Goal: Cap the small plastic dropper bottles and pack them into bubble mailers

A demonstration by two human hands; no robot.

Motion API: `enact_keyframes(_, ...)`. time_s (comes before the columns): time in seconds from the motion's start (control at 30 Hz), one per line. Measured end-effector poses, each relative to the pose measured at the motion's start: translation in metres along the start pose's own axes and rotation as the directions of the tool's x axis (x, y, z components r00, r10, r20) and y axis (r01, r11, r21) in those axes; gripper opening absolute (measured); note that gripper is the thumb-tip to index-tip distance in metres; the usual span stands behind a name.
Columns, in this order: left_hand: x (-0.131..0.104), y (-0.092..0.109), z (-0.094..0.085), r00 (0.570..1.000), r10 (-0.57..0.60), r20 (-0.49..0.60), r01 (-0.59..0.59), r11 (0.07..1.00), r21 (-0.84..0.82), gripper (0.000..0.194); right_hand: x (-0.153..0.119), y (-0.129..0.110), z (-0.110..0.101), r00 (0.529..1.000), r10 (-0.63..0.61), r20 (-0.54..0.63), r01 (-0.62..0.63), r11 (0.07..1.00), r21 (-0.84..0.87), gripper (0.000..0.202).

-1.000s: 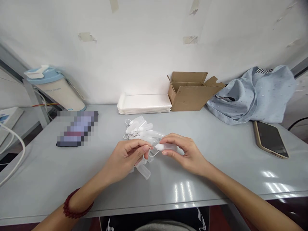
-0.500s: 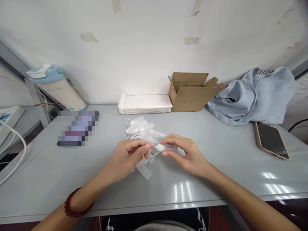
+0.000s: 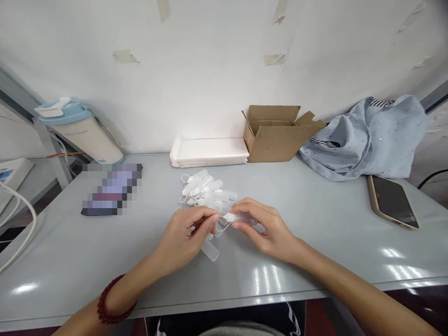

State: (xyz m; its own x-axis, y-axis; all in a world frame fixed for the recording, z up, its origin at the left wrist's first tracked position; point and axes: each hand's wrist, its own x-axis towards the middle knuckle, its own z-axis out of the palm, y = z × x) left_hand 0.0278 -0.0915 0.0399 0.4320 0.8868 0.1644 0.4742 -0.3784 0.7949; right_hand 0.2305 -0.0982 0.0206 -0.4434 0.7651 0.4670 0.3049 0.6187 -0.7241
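Between the thumb and fingers of my right hand (image 3: 269,228) lies a small translucent bottle (image 3: 245,218), its white tip pointing left. A thin white loop hangs from the bottle's neck. My left hand (image 3: 189,233) is pinched at the bottle's tip; what its fingertips hold is too small to name. A pile of similar bottles with white cords (image 3: 206,187) lies on the grey table just beyond my hands. One loose bottle (image 3: 210,250) rests beside my left hand, on the near side.
Behind the pile are a stack of white padded envelopes (image 3: 210,151) and an open cardboard box (image 3: 273,142). A tumbler (image 3: 87,137) and a blurred phone (image 3: 114,189) stand left; a blue cloth bag (image 3: 378,140) and another phone (image 3: 394,203) lie right.
My left hand has turned slightly and its fingertips sit closer to the bottle's tip. The whole view has shifted a little. My right hand still holds the bottle.
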Motion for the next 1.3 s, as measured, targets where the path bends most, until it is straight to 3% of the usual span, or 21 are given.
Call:
enact_keyframes(0.97,-0.0004,0.0004,0.0021,0.998,-0.037,0.046,0.042,0.993,-0.112,0.028,-0.0044,0.0033,0.0074,0.994,-0.109,-0.008,0.108,0.992,-0.071,0.020)
enact_keyframes(1.3,0.0025,-0.0022,-0.0067,0.979,-0.171,0.112,0.197,0.938,-0.287,0.045,-0.0038,0.0025,0.0094,0.973,-0.232,-0.016,0.225,0.959,-0.175,0.027)
